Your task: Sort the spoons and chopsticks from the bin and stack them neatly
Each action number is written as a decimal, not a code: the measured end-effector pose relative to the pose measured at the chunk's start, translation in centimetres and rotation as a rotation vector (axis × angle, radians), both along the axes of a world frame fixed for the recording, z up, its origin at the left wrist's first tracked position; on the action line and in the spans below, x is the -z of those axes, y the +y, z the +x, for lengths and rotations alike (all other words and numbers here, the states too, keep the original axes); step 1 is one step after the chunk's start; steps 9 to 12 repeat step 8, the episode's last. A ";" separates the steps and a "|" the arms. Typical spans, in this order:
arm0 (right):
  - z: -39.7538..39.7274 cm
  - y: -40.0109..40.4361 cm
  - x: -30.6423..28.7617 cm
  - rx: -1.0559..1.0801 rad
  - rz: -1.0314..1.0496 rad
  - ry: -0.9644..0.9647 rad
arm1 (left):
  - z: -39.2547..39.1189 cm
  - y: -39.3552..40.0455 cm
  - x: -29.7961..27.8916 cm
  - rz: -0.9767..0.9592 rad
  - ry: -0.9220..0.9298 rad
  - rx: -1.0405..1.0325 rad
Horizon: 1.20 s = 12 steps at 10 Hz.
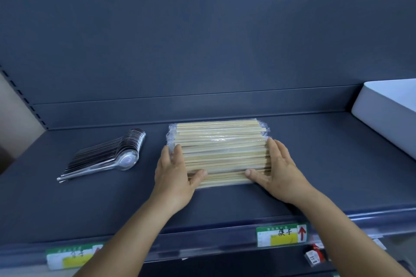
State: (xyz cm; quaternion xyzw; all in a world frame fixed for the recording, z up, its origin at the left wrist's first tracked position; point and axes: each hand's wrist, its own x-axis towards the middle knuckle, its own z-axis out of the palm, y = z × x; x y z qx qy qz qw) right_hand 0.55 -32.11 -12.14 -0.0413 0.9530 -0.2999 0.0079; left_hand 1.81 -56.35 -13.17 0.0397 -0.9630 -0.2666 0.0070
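A flat stack of wrapped wooden chopsticks (221, 146) lies crosswise in the middle of the dark blue shelf (315, 164). My left hand (174, 175) presses flat against the stack's left end, thumb lying on its front edge. My right hand (275, 168) presses flat against the right end in the same way. A neat row of nested metal spoons (108, 156) lies to the left, bowls toward the back, apart from both hands.
A white bin (389, 110) stands at the back right of the shelf. Green and yellow price labels (281, 235) sit on the shelf's front rail, another label (72, 256) at the left. The shelf's back panel rises close behind the stack.
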 end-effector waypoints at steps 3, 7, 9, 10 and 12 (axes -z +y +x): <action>0.0 -0.2 0.0 0.034 -0.001 -0.008 | -0.1 -0.1 0.1 -0.044 0.001 0.023; 0.1 0.5 -0.2 -0.012 -0.064 -0.004 | 0.9 -0.2 -1.8 -0.088 -0.008 -0.068; 0.5 1.3 -0.9 -0.013 -0.065 0.043 | 2.0 0.3 -3.4 -0.026 0.158 -0.091; 0.5 1.3 -0.9 -0.013 -0.065 0.043 | 2.0 0.3 -3.4 -0.026 0.158 -0.091; 0.5 1.3 -0.9 -0.013 -0.065 0.043 | 2.0 0.3 -3.4 -0.026 0.158 -0.091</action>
